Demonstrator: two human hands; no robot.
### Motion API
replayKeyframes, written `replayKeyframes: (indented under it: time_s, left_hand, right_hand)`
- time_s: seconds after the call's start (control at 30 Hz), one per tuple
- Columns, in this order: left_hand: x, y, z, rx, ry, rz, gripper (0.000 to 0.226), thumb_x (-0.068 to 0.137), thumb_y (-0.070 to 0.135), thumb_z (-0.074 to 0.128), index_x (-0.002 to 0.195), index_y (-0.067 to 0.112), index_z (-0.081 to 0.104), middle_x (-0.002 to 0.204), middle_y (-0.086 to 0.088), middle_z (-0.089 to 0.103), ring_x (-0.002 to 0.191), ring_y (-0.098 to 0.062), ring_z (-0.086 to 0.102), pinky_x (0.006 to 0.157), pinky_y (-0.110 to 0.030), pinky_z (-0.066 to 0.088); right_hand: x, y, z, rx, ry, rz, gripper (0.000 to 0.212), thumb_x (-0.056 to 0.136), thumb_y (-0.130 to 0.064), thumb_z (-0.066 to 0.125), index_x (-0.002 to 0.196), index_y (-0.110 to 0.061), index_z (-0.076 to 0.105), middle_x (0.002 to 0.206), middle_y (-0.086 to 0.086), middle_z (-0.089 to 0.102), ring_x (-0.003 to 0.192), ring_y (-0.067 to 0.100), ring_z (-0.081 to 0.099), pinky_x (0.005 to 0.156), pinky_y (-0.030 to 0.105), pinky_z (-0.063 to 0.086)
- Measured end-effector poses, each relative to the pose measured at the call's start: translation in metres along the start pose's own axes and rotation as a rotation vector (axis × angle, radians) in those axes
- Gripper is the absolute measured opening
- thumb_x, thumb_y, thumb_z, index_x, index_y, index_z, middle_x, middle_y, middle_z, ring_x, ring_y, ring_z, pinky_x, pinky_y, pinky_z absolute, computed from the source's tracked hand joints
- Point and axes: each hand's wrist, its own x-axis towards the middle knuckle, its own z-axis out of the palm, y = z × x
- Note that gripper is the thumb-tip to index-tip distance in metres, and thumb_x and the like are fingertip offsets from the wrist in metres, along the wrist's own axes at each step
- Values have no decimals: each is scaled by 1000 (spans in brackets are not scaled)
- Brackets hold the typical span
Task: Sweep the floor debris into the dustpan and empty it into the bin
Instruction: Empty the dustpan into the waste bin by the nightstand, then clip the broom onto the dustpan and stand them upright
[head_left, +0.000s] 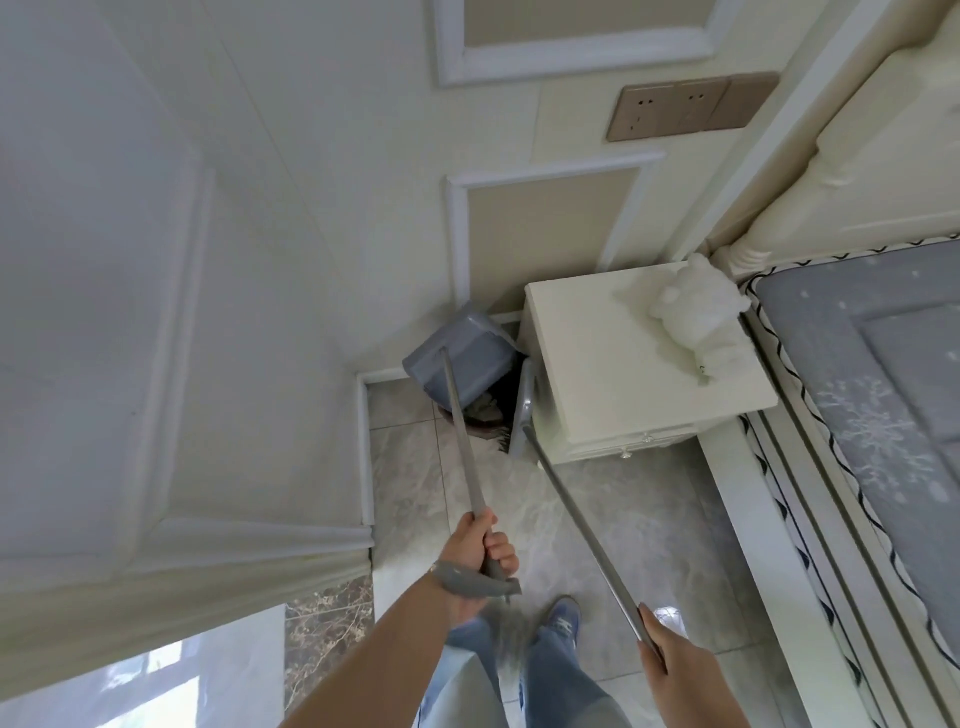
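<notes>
Both look light and stiff: left hand (480, 545) wraps the dustpan (462, 364) pole high, right hand (670, 660) clamps the broom handle (582, 525).

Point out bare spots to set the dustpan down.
Free: floor tiles between the two handles, and the nightstand top left of the plush toy. Crowded: the corner, where dustpan and broom squeeze beside the nightstand.
</notes>
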Motion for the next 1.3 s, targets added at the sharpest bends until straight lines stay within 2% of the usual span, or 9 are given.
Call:
replayKeyframes:
  time_s: [0.1,0.17,0.23,0.27,0.37,0.57,0.77,1.17,1.3]
  left_hand:
    - [-7,-2,0,-130,-45,-4,25,105,25,40,85,11,46,46,2,34,37,-10,35,38,-24,36]
    - [-9,-1,0,-119,-44,-4,23,104,24,40,86,11,45,45,2,33,35,-10,35,37,-24,36]
    - [-10,6,3,-117,-35,20,21,103,21,41,86,11,45,44,2,34,34,-10,36,37,-22,35]
    - [-12,13,7,-154,-54,25,21,103,21,41,85,10,45,44,3,34,34,-10,36,37,-21,36]
    - [-23,27,18,-329,-155,5,29,104,27,39,84,7,49,45,4,35,36,-9,38,39,-21,40]
    - [-25,23,21,-329,-205,43,29,103,31,40,86,9,48,43,5,34,34,-9,38,37,-23,41]
    - [-41,40,20,-676,-408,36,30,103,32,43,87,9,54,49,4,40,41,-8,44,44,-26,47]
    - [-74,49,14,-678,-379,-24,22,100,27,47,88,9,53,50,5,38,41,-11,42,44,-28,47]
    - [-66,55,18,-694,-377,-58,23,103,27,44,90,10,52,52,4,37,45,-14,42,50,-31,49]
  right_hand:
    - [4,-1,-1,18,65,-70,43,74,0,79,117,-4,71,109,-22,48,90,7,55,67,16,40]
    - [4,-14,-12,38,12,-51,44,85,-7,71,128,-5,63,84,6,50,84,17,62,70,17,41]
    - [3,-24,-22,44,-36,-62,46,92,-14,62,138,-10,53,57,-7,38,86,25,69,77,23,46]
    - [4,-27,-24,44,-52,-75,46,95,-16,58,141,-13,50,62,-14,44,93,27,69,77,21,45]
    - [6,-27,-27,31,-67,-81,47,99,-23,51,145,-16,44,102,0,72,102,20,67,77,14,41]
    - [9,-27,-32,-42,-95,-75,49,101,-28,45,149,-19,37,119,2,69,107,19,65,88,21,45]
    - [6,-20,-34,-18,-77,-58,48,98,-27,51,145,-22,45,106,2,72,98,19,67,80,19,45]
    - [8,-41,-38,11,-99,-61,47,96,-25,55,142,-18,49,102,3,73,95,19,68,81,20,46]
    - [11,-54,-49,15,-134,-58,46,98,-22,51,143,-18,47,84,-7,63,75,9,58,72,19,45]
